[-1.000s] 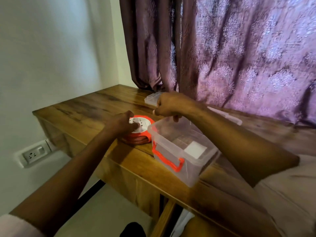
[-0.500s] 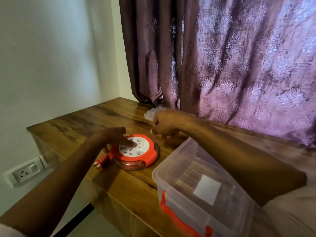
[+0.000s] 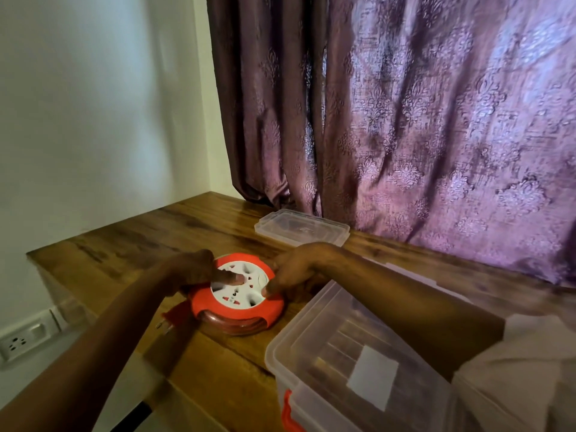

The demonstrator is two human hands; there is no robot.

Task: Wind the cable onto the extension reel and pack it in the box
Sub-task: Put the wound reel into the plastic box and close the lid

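Head view: our left hand (image 3: 193, 272) presses fingers on the round orange-and-white plastic extension reel (image 3: 238, 289); right hand (image 3: 296, 269), loosely curled, pinches its three-o'clock rim. We should lift it level into the clear plastic box (image 3: 358, 363) at five o'clock.

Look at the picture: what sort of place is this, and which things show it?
Probably a room in a home. A heavy patterned curtain hangs behind a wooden table set into a plain wall corner, with a wall socket beside it.

A home room: patterned purple curtain (image 3: 420, 120), wooden desk (image 3: 149, 244), wall socket (image 3: 21, 341) on plain wall.
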